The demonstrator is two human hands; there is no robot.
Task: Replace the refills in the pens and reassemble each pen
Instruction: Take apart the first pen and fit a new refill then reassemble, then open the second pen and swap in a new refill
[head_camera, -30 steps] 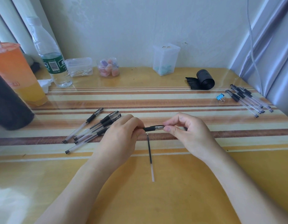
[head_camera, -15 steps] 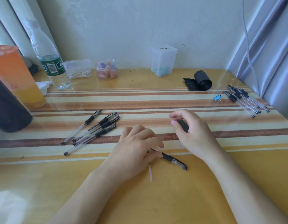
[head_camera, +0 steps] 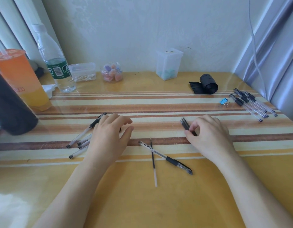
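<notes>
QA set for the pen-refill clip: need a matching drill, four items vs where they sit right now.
Items
1. blue binder clip
2. loose refill
3. bundle of refills
4. water bottle

Places
A. pinched in the right hand
B. far left, beside the orange drink cup
C. flat on the table, crossing the capped pen between the hands
D. far right, next to the row of pens

Pairs: 1-D, 2-C, 3-A, 4-B
</notes>
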